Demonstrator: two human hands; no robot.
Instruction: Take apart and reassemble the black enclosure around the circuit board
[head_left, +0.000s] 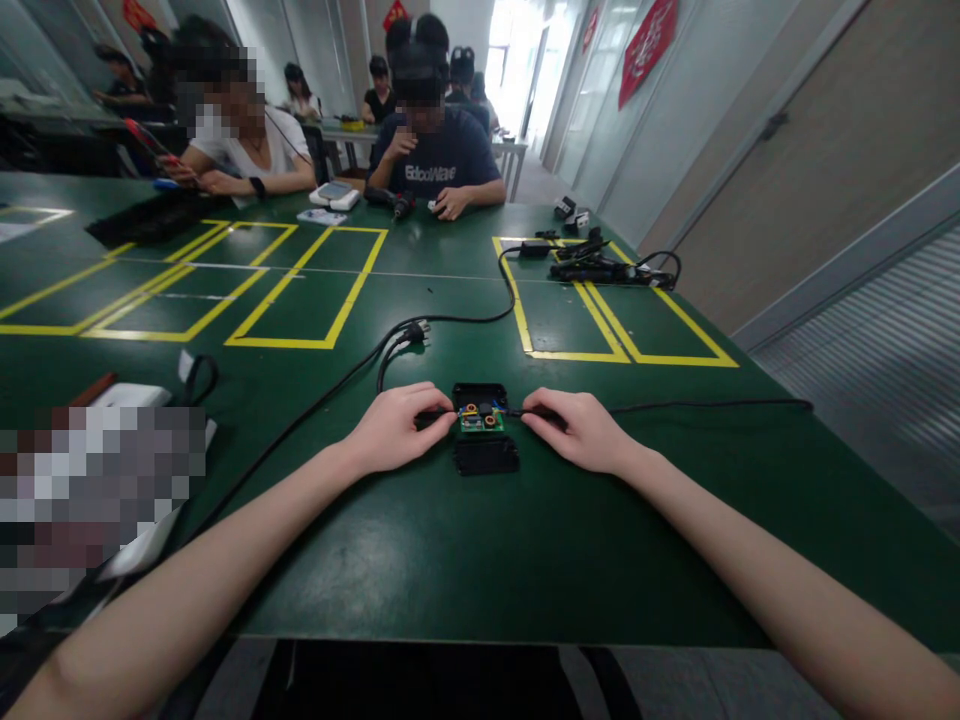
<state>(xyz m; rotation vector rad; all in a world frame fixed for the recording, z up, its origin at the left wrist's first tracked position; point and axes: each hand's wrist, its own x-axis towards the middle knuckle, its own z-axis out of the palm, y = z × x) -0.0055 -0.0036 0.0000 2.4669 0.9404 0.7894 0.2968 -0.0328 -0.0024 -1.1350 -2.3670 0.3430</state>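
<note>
A small green circuit board (481, 420) with copper-wound coils lies between my hands. My left hand (401, 425) pinches the black cable at the board's left end. On the other side, my right hand (574, 425) is closed on the black cable (697, 405) that leaves the board and runs right across the table. Just beyond the board is one black plastic case half (480, 391), partly hidden by it. The other case half (486, 456) lies on the table on the near side. A power plug (416, 333) on a black cord rests beyond my left hand.
Yellow tape rectangles mark the green table (420, 560). Black adapters and bundled cables (592, 265) lie at the far right. A power drill (397, 203) and a white device (335, 195) are near two people seated opposite. Blurred-out items sit at the left edge.
</note>
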